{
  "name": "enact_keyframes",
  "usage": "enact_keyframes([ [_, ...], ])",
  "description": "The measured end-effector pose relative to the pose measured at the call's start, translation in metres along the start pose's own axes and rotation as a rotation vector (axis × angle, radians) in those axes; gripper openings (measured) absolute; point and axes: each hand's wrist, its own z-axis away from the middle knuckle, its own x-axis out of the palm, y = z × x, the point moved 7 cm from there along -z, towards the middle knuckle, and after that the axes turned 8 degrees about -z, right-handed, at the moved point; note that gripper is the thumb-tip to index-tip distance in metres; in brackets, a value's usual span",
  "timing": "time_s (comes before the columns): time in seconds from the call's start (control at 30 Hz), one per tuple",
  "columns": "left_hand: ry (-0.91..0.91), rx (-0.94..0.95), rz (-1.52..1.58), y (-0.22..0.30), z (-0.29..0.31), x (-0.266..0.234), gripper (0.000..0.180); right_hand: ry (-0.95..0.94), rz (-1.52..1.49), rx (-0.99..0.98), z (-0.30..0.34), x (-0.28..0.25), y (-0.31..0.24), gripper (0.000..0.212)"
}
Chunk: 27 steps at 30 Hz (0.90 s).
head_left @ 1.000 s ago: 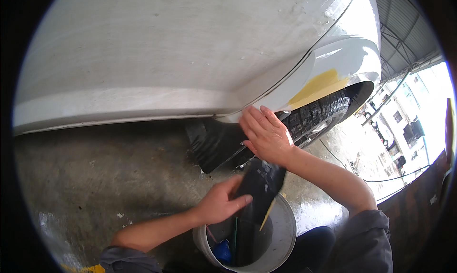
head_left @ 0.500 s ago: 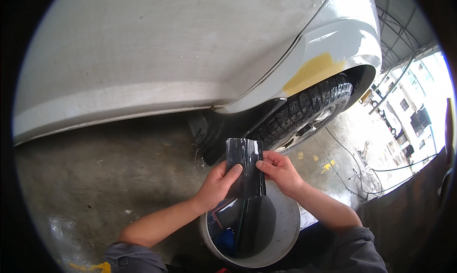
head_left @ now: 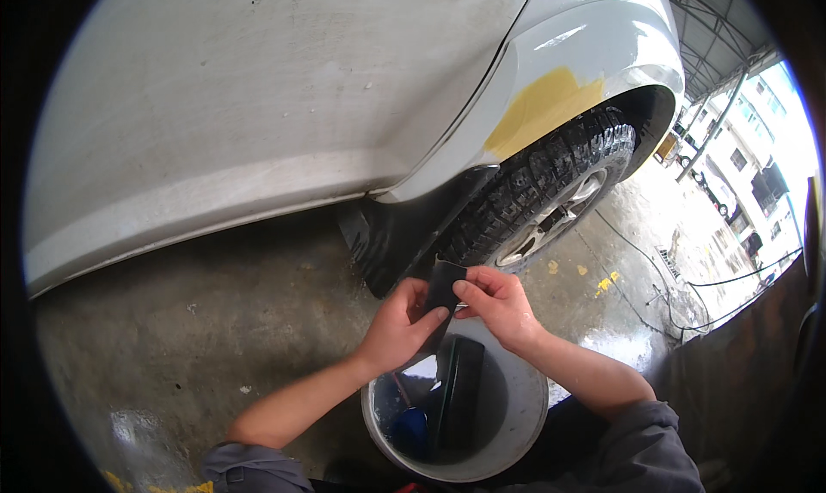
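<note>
Concrete floor stretches left of the bucket, over whose far rim left hand and right hand pinch a black sheet.

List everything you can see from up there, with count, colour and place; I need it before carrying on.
Vehicle: 1, white, upper left to centre
Patch: 1, yellow, above the wheel arch
Tyre: 1, black, under the arch
Wheel: 1, silvery, inside the tyre
Flap: 1, black, left of the tyre
Bucket: 1, pale grey, lower centre
Item: 1, blue, in the bucket, kind unclear
Sheet: 1, black, held at the bucket's far side
Floor: 1, grey-brown, below the vehicle
Roof frame: 1, grey, upper right
Building: at least 1, whitish, far right
Left hand: 1, bare, on the sheet
Right hand: 1, bare, on the sheet
</note>
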Motion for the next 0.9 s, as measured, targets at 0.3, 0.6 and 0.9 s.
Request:
enact_keyframes([
  [0.3, 0.103, 0.36, -0.233, 0.047, -0.022, -0.017, 0.029, -0.107, -0.03, -0.031, -0.016, -0.016, 0.007, 0.023],
  [0.6, 0.778, 0.953, -0.88, 0.141, -0.086, -0.039, 0.039, -0.121, 0.761, -0.359, -0.053, -0.075, 0.059, 0.031],
  [0.9, 0.711, 0.867, -0.725, 0.133, -0.108, -0.024, 0.048, -0.114, 0.888, -0.437, -0.053, -0.074, 0.059, 0.021],
])
